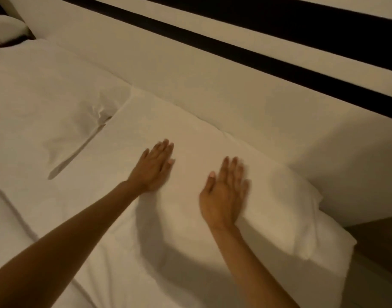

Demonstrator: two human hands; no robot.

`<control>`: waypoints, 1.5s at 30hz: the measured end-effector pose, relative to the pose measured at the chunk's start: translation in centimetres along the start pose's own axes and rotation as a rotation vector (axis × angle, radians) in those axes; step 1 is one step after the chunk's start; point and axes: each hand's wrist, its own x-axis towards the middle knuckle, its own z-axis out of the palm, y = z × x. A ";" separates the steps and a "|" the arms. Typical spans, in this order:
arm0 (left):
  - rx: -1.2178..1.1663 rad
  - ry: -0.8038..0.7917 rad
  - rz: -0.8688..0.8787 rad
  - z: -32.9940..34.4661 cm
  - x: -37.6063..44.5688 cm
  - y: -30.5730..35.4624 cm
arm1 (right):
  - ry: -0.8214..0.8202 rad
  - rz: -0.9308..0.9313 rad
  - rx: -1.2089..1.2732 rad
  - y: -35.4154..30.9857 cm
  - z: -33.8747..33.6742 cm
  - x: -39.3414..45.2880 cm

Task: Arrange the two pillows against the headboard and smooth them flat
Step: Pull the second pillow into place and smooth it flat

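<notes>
Two white pillows lie side by side along the cream headboard (212, 81). The near pillow (279, 207) is on the right and its far long edge touches the headboard. The far pillow (46, 90) lies to the left, creased where the two meet. My left hand (154, 166) rests flat, palm down, on the near pillow's middle, fingers together and pointing at the headboard. My right hand (225, 192) lies flat on the same pillow a little to the right. Neither hand holds anything.
The headboard carries dark horizontal stripes (279, 63). A white sheet (8, 230) covers the mattress at the lower left. A brown bedside surface (381, 236) sits beyond the pillow's right corner. Another pale cushion (6, 27) shows at the top left.
</notes>
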 end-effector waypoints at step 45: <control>0.132 0.024 -0.207 1.2 -7.6 -12.8 | 0.095 -0.025 -0.275 10.8 3.5 -15.8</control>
